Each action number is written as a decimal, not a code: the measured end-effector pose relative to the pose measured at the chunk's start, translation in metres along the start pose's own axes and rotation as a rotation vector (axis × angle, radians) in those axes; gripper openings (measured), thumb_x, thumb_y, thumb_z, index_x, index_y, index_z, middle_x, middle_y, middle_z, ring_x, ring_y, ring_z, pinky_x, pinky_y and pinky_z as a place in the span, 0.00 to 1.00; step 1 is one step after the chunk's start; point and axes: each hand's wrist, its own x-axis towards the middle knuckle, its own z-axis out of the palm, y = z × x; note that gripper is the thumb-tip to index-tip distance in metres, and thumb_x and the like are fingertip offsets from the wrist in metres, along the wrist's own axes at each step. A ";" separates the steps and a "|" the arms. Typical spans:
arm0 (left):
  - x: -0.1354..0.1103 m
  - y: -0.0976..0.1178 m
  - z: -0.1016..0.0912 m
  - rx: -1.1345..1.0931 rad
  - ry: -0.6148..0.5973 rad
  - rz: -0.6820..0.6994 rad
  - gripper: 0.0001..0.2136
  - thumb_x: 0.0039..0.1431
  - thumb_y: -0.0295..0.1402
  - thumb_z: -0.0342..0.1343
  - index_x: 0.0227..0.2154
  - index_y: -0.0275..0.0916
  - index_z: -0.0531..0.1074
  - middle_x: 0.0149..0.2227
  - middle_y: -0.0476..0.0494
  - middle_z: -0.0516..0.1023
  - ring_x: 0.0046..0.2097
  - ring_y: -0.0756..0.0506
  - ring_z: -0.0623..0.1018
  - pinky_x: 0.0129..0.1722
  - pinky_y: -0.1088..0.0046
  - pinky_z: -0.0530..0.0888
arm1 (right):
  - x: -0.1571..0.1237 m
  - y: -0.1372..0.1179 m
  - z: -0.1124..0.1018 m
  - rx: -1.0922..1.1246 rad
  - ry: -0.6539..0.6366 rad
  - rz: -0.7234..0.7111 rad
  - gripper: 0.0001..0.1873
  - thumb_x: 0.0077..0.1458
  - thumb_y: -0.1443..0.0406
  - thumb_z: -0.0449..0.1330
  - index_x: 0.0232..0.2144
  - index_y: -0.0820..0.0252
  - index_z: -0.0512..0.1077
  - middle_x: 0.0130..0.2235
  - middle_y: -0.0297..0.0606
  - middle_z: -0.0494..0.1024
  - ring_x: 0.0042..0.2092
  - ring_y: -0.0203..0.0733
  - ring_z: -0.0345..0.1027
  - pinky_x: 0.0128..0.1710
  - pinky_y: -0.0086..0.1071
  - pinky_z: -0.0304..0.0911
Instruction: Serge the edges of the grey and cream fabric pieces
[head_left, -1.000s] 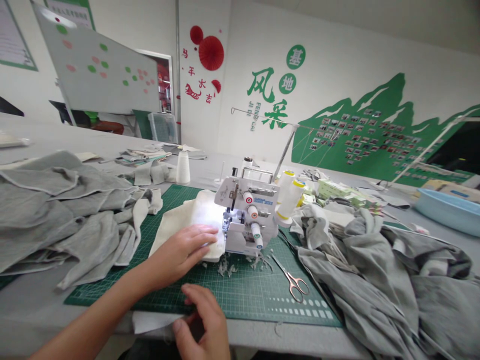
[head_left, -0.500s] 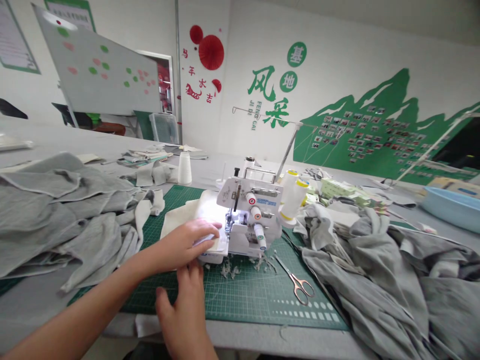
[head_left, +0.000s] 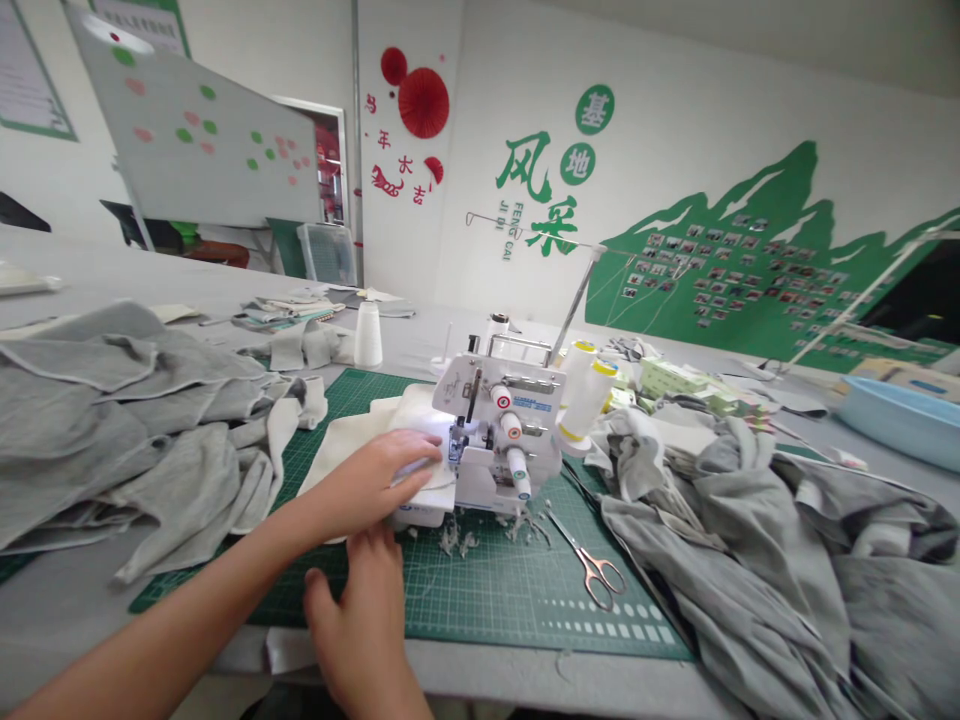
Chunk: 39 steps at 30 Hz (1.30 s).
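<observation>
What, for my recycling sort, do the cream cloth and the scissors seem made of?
The cream cloth looks like a matte cotton knit or fleece: it lies thick and soft-edged, though the fibre can't be told. The scissors look like metal, probably plated steel, with a shiny rose-gold sheen on the handle loops.

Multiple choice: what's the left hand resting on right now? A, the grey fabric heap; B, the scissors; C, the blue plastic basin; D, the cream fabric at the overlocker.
D: the left hand lies on the cream fabric, just in front of the white overlock machine.
</observation>
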 end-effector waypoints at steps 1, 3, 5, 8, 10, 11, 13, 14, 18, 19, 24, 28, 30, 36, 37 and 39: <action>0.001 0.001 0.001 0.010 0.013 -0.006 0.12 0.67 0.36 0.51 0.48 0.40 0.76 0.55 0.42 0.77 0.57 0.41 0.74 0.59 0.62 0.68 | 0.000 -0.001 -0.002 0.017 -0.004 -0.003 0.31 0.46 0.75 0.65 0.55 0.62 0.72 0.55 0.51 0.76 0.57 0.64 0.68 0.57 0.57 0.63; 0.001 0.002 0.003 0.032 0.038 -0.019 0.12 0.66 0.35 0.51 0.47 0.40 0.76 0.54 0.42 0.78 0.56 0.41 0.75 0.58 0.62 0.69 | 0.000 -0.003 -0.004 0.062 -0.005 -0.014 0.31 0.45 0.75 0.65 0.54 0.60 0.72 0.55 0.48 0.77 0.57 0.60 0.68 0.58 0.54 0.63; 0.002 0.003 0.003 0.056 0.058 -0.030 0.12 0.65 0.34 0.52 0.46 0.40 0.77 0.53 0.42 0.79 0.55 0.40 0.76 0.58 0.61 0.70 | -0.002 -0.004 -0.005 0.116 0.010 -0.028 0.32 0.45 0.77 0.65 0.54 0.58 0.73 0.54 0.45 0.77 0.57 0.57 0.69 0.59 0.50 0.63; 0.001 0.005 0.003 0.091 0.087 -0.039 0.11 0.63 0.33 0.55 0.45 0.40 0.78 0.53 0.41 0.79 0.55 0.38 0.76 0.57 0.57 0.69 | -0.006 -0.003 -0.005 0.182 0.036 -0.043 0.30 0.45 0.78 0.63 0.52 0.56 0.74 0.54 0.43 0.78 0.56 0.55 0.71 0.58 0.46 0.65; 0.002 0.005 0.003 0.108 0.109 -0.042 0.11 0.62 0.33 0.55 0.45 0.41 0.78 0.52 0.40 0.79 0.54 0.37 0.76 0.56 0.56 0.70 | -0.009 -0.002 -0.005 0.211 0.044 -0.036 0.29 0.45 0.78 0.63 0.51 0.57 0.76 0.52 0.44 0.79 0.55 0.54 0.72 0.56 0.45 0.67; 0.002 0.005 0.003 0.115 0.121 -0.040 0.11 0.62 0.33 0.55 0.44 0.41 0.79 0.51 0.41 0.80 0.53 0.37 0.76 0.55 0.55 0.70 | -0.010 -0.002 -0.006 0.224 0.042 -0.023 0.29 0.45 0.78 0.63 0.51 0.58 0.76 0.52 0.44 0.80 0.54 0.54 0.73 0.56 0.45 0.67; 0.003 0.005 0.002 0.115 0.126 -0.013 0.09 0.63 0.32 0.55 0.42 0.42 0.79 0.49 0.42 0.81 0.52 0.38 0.76 0.55 0.55 0.69 | -0.012 -0.002 -0.009 0.253 0.048 0.015 0.28 0.46 0.77 0.64 0.51 0.59 0.77 0.50 0.45 0.81 0.52 0.54 0.75 0.54 0.43 0.69; 0.004 0.004 0.001 0.105 0.111 0.018 0.09 0.63 0.32 0.54 0.40 0.43 0.79 0.48 0.44 0.81 0.52 0.39 0.76 0.55 0.56 0.69 | -0.011 -0.003 -0.010 0.273 0.052 0.037 0.27 0.46 0.76 0.65 0.50 0.59 0.78 0.48 0.44 0.82 0.51 0.53 0.76 0.53 0.43 0.69; 0.006 -0.001 -0.011 0.024 -0.033 0.200 0.11 0.66 0.31 0.50 0.42 0.44 0.79 0.46 0.47 0.82 0.49 0.45 0.78 0.54 0.66 0.71 | -0.007 -0.005 -0.015 0.425 0.068 0.114 0.19 0.46 0.76 0.64 0.40 0.57 0.83 0.40 0.39 0.85 0.43 0.48 0.79 0.47 0.36 0.72; 0.006 -0.002 -0.015 0.008 -0.069 0.239 0.12 0.67 0.30 0.50 0.44 0.44 0.78 0.47 0.47 0.82 0.50 0.45 0.78 0.55 0.67 0.70 | -0.006 -0.005 -0.016 0.467 0.080 0.134 0.17 0.47 0.76 0.63 0.37 0.56 0.84 0.37 0.38 0.85 0.41 0.47 0.79 0.44 0.35 0.72; 0.004 -0.005 -0.026 0.014 -0.163 0.306 0.15 0.66 0.32 0.52 0.52 0.47 0.75 0.53 0.46 0.79 0.55 0.43 0.75 0.58 0.65 0.68 | -0.010 -0.002 -0.019 0.581 0.159 0.211 0.10 0.48 0.72 0.62 0.27 0.57 0.84 0.28 0.38 0.84 0.33 0.46 0.79 0.34 0.31 0.71; -0.004 0.000 -0.019 0.080 -0.115 0.234 0.18 0.63 0.35 0.56 0.55 0.46 0.72 0.55 0.44 0.77 0.55 0.40 0.74 0.58 0.60 0.68 | -0.019 0.001 -0.023 0.597 0.186 0.234 0.09 0.45 0.71 0.62 0.25 0.58 0.84 0.27 0.38 0.84 0.31 0.46 0.78 0.32 0.31 0.70; -0.008 0.004 -0.013 0.107 -0.092 0.206 0.19 0.62 0.35 0.57 0.56 0.46 0.71 0.55 0.43 0.76 0.55 0.39 0.73 0.57 0.59 0.68 | -0.025 0.004 -0.025 0.599 0.185 0.234 0.09 0.45 0.71 0.62 0.25 0.58 0.84 0.27 0.38 0.84 0.31 0.46 0.78 0.32 0.31 0.70; -0.018 0.021 -0.003 0.131 -0.038 0.154 0.20 0.60 0.35 0.58 0.55 0.41 0.70 0.55 0.41 0.75 0.56 0.38 0.72 0.59 0.56 0.66 | -0.039 0.015 -0.029 0.595 0.274 0.215 0.09 0.43 0.71 0.62 0.22 0.57 0.82 0.24 0.36 0.82 0.27 0.43 0.76 0.29 0.29 0.68; -0.019 0.023 -0.001 0.133 -0.026 0.148 0.21 0.58 0.35 0.59 0.55 0.40 0.70 0.55 0.40 0.75 0.57 0.37 0.71 0.60 0.56 0.66 | -0.041 0.017 -0.030 0.594 0.285 0.216 0.09 0.42 0.71 0.62 0.21 0.57 0.82 0.24 0.35 0.82 0.27 0.43 0.75 0.29 0.29 0.68; -0.020 0.028 0.001 0.149 -0.003 0.132 0.22 0.56 0.34 0.59 0.55 0.38 0.69 0.55 0.39 0.75 0.57 0.37 0.71 0.60 0.54 0.66 | -0.045 0.020 -0.035 0.586 0.281 0.220 0.09 0.42 0.72 0.61 0.21 0.57 0.81 0.23 0.35 0.82 0.27 0.43 0.76 0.30 0.29 0.68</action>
